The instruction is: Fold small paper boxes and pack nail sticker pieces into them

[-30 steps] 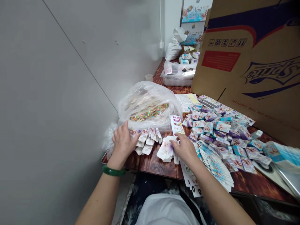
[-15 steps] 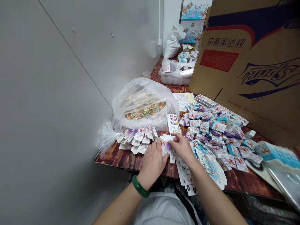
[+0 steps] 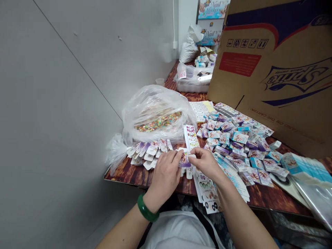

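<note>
My left hand [image 3: 166, 174], with a green bangle on its wrist, and my right hand [image 3: 206, 162] meet over the table's near edge. Together they pinch one small flat purple-and-white carton [image 3: 184, 159] between their fingertips. More flat cartons [image 3: 149, 152] lie fanned out just left of my hands, against a clear plastic bag [image 3: 155, 114] that holds colourful glittery pieces. A nail sticker sheet [image 3: 191, 136] stands right behind my fingers. Long sticker sheets [image 3: 207, 190] hang over the table edge under my right forearm.
Several small folded boxes [image 3: 238, 138] are spread over the wooden table [image 3: 135, 174] on the right. A big cardboard carton [image 3: 280, 69] stands behind them. A clear tub [image 3: 190, 83] and white bags sit further back. A grey wall runs along the left.
My left hand left the fanned cartons by the bag and came right to join my right hand on one flat carton. The view also shifted slightly.
</note>
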Demonstrator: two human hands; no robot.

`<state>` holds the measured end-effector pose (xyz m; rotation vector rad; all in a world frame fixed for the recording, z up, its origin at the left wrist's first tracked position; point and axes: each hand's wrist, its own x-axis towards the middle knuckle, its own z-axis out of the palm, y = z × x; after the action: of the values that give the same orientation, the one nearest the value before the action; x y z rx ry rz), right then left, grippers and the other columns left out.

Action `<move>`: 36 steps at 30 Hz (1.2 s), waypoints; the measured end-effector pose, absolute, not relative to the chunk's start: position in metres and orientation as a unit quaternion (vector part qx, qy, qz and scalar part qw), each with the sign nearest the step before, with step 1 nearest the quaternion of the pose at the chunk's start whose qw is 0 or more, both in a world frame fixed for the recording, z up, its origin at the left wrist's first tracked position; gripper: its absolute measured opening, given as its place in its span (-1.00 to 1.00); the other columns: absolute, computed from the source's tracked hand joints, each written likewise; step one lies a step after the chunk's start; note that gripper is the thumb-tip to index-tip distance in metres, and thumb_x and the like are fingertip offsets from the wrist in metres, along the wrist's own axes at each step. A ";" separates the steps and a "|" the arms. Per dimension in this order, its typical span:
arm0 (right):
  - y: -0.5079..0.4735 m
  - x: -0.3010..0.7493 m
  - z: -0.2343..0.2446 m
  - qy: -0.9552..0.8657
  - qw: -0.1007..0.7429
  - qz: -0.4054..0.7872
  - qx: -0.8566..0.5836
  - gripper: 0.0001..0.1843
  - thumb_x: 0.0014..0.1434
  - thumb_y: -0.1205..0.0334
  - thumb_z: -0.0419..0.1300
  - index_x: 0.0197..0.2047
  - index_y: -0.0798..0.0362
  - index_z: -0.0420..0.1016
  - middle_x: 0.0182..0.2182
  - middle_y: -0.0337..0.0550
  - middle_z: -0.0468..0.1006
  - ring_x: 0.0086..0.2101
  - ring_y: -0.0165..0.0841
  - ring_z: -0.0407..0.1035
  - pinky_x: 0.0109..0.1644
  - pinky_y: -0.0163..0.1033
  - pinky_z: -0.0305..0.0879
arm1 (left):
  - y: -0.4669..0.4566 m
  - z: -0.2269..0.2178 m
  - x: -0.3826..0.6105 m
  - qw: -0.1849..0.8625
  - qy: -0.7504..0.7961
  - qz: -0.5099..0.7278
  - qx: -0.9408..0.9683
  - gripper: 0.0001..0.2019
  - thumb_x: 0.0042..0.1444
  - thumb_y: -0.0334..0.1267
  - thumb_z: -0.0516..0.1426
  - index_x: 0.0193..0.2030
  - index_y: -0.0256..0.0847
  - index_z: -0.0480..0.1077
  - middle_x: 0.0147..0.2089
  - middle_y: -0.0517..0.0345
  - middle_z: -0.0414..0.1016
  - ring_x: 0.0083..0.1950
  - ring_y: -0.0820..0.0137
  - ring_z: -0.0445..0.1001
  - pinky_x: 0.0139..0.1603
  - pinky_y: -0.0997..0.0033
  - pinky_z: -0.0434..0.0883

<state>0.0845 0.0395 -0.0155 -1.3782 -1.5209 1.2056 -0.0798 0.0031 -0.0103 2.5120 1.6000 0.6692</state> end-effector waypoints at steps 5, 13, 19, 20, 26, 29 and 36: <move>0.043 0.086 -0.024 -0.572 0.420 0.440 -0.550 -0.91 -0.07 0.24 0.13 -0.50 0.07 0.39 -0.62 -0.32 0.35 -0.57 -0.45 0.19 -0.50 -0.36 0.10 | -0.002 -0.014 -0.073 0.088 0.512 0.245 0.818 -0.49 0.07 -0.49 0.02 0.19 -0.16 0.19 0.10 0.01 0.38 0.11 0.21 0.33 0.25 0.04 0.12; 0.031 0.095 0.002 -0.714 0.319 0.423 -0.458 -0.85 -0.01 0.37 0.11 -0.49 0.06 0.51 -0.54 -0.29 0.49 -0.47 -0.41 0.33 -0.37 -0.36 0.19 | 0.018 0.004 -0.100 0.530 0.406 0.200 0.717 -0.73 0.17 -0.17 0.06 -0.08 -0.18 0.48 -0.16 0.11 0.56 -0.15 0.30 0.48 -0.10 0.36 0.36; 0.030 0.088 0.005 -0.663 0.362 0.489 -0.437 -0.92 -0.01 0.32 0.18 -0.40 0.07 0.51 -0.47 -0.26 0.53 -0.43 -0.39 0.37 -0.34 -0.33 0.25 | 0.029 -0.002 -0.104 0.693 0.380 0.244 0.562 -0.81 -0.06 -0.27 0.27 -0.26 -0.26 0.50 -0.35 0.20 0.53 -0.35 0.47 0.42 -0.28 0.50 0.33; 0.030 0.087 0.004 -0.633 0.389 0.501 -0.443 -0.90 0.00 0.27 0.20 -0.36 0.07 0.49 -0.47 -0.26 0.52 -0.45 -0.40 0.36 -0.36 -0.33 0.26 | 0.029 -0.003 -0.101 0.694 0.391 0.272 0.540 -0.82 -0.07 -0.28 0.28 -0.30 -0.27 0.49 -0.37 0.21 0.52 -0.37 0.48 0.42 -0.29 0.51 0.32; 0.030 0.072 -0.007 -0.485 0.550 0.531 -0.425 -0.64 -0.04 0.13 0.30 -0.17 0.00 0.33 -0.43 -0.23 0.53 -0.40 -0.37 0.43 -0.30 -0.27 0.36 | 0.028 -0.003 -0.091 0.683 0.422 0.426 0.417 -0.74 -0.06 -0.23 0.28 -0.24 -0.30 0.44 -0.30 0.14 0.52 -0.33 0.46 0.46 -0.25 0.48 0.38; 0.028 0.063 -0.012 -0.475 0.565 0.539 -0.406 -0.64 -0.07 0.17 0.33 -0.20 -0.03 0.31 -0.37 -0.20 0.55 -0.32 -0.33 0.45 -0.23 -0.23 0.37 | 0.028 -0.001 -0.089 0.665 0.422 0.456 0.415 -0.56 -0.08 -0.25 0.29 -0.03 -0.21 0.33 -0.34 0.21 0.48 -0.36 0.46 0.46 -0.31 0.49 0.39; 0.029 0.055 -0.014 -0.439 0.598 0.509 -0.436 -0.67 -0.10 0.18 0.34 -0.23 0.01 0.40 -0.43 -0.22 0.54 -0.39 -0.36 0.42 -0.27 -0.25 0.36 | 0.027 0.001 -0.092 0.632 0.419 0.447 0.474 -0.60 -0.02 -0.27 0.23 0.00 -0.12 0.31 -0.21 0.21 0.35 -0.31 0.51 0.41 -0.36 0.56 0.39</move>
<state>0.0555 0.0289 -0.0141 -1.0115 -1.0193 1.1805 -0.0921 0.0272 0.0005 1.0850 0.9595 1.0238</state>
